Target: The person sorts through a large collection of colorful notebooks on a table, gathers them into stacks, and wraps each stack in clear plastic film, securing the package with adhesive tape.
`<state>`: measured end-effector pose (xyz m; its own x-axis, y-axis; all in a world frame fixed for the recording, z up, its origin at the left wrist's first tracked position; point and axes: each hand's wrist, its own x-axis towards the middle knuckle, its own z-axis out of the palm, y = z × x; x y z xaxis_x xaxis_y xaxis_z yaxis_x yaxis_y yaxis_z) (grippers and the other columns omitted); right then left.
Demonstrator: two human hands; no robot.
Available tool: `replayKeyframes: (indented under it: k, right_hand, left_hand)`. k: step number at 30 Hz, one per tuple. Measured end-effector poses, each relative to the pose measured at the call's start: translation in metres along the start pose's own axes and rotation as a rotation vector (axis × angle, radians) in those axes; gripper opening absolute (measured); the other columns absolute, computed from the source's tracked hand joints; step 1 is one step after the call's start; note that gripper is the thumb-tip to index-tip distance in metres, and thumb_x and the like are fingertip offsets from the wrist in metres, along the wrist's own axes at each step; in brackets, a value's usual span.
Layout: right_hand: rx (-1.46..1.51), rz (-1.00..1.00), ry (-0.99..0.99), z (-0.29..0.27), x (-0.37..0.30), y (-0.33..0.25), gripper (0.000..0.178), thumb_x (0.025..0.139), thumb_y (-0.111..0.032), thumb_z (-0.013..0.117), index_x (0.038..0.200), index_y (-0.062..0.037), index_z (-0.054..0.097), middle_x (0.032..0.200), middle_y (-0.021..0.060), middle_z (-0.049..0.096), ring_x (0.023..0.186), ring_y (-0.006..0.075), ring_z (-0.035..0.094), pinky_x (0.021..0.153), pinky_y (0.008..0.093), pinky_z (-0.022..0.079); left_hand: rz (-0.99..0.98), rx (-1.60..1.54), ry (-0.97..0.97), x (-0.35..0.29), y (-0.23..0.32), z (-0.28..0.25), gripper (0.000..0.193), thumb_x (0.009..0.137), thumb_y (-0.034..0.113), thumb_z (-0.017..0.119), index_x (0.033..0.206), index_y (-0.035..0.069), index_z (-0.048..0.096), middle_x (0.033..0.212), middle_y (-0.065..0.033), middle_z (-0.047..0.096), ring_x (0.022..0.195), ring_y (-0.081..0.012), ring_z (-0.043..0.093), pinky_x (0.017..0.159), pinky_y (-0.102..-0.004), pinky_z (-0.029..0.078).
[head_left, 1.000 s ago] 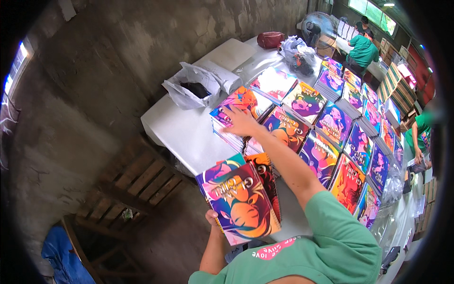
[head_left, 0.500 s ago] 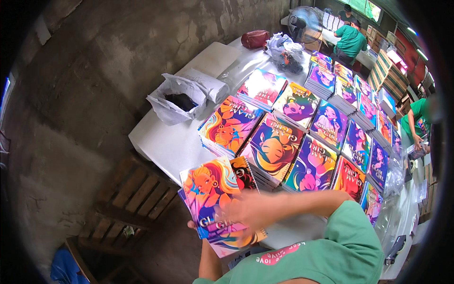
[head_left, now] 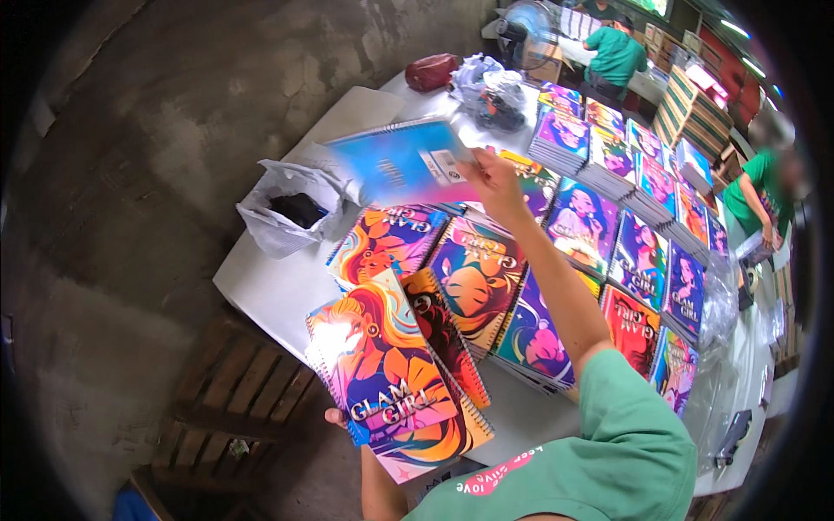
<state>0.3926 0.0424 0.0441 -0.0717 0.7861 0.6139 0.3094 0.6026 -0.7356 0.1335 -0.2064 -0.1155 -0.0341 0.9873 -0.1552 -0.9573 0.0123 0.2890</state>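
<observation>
Outstretched right arm (head_left: 560,273), pinched grip (head_left: 497,181)

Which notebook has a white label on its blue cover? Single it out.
The blue-and-pink notebook in the right hand; the white label near its right end sets it apart from the nearby notebooks, whose covers show illustrated figures.

On the near notebook stack (head_left: 382,369), a title stood in two lines of pale capitals. To its right, several covers (head_left: 638,260) carried similar titles. Beyond the stack, a blue notebook (head_left: 395,165) had a white label (head_left: 447,167) with print too small to read. Below right of the stack, white words stood on a green shirt (head_left: 599,451).
</observation>
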Motion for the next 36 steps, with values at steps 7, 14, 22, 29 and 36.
replayKeyframes:
  k: [7,14,22,29,36]
  right_hand:
    - [0.405,-0.275,-0.868,-0.023,-0.065,-0.046,0.02,0.082,-0.009,0.064,0.101,-0.0034,0.066,0.111,0.0105,0.064,0.109,0.0246,0.057,0.098,0.0395,0.04]
    - [-1.113,0.086,-0.195,-0.042,-0.084,0.08,0.049,0.086,-0.032,0.058,0.126,-0.0057,0.047,0.127,0.0159,0.051,0.119,0.031,0.048,0.097,0.04,0.041]
    - [-0.619,-0.131,0.135,-0.078,-0.05,0.017,0.022,0.085,-0.002,0.05,0.101,-0.0078,0.064,0.08,0.0118,0.066,0.067,0.0296,0.066,0.06,0.0421,0.053]
    - [0.765,0.112,-0.561,-0.104,-0.074,-0.054,0.015,0.087,-0.008,0.059,0.098,0.0011,0.064,0.1,0.0115,0.065,0.097,0.0225,0.061,0.089,0.0378,0.047]
    - [-1.256,0.156,-0.092,-0.141,-0.145,0.049,0.039,0.091,-0.029,0.053,0.121,-0.0053,0.054,0.126,0.0179,0.051,0.116,0.0311,0.051,0.096,0.039,0.042]
  left_hand:
    - [-0.116,0.015,-0.017,-0.006,-0.038,0.013,0.076,0.077,0.057,0.054,0.132,0.006,0.039,0.126,-0.0132,0.05,0.118,-0.0312,0.046,0.099,-0.0486,0.037]
    - [-0.167,0.028,0.003,-0.034,-0.06,0.011,0.075,0.077,0.057,0.053,0.132,0.006,0.039,0.125,-0.0131,0.05,0.118,-0.0307,0.046,0.099,-0.0481,0.037]
    - [-0.165,0.042,-0.045,-0.019,-0.054,0.025,0.075,0.078,0.056,0.052,0.132,0.006,0.039,0.125,-0.0131,0.05,0.118,-0.0302,0.046,0.099,-0.0474,0.036]
    - [-0.217,0.058,-0.03,-0.032,-0.063,0.028,0.074,0.079,0.056,0.051,0.131,0.005,0.039,0.125,-0.013,0.05,0.118,-0.0297,0.046,0.1,-0.0469,0.036]
    - [-0.271,0.088,0.014,-0.07,-0.071,0.012,0.073,0.08,0.056,0.05,0.131,0.005,0.039,0.125,-0.013,0.05,0.118,-0.0293,0.046,0.1,-0.0463,0.036]
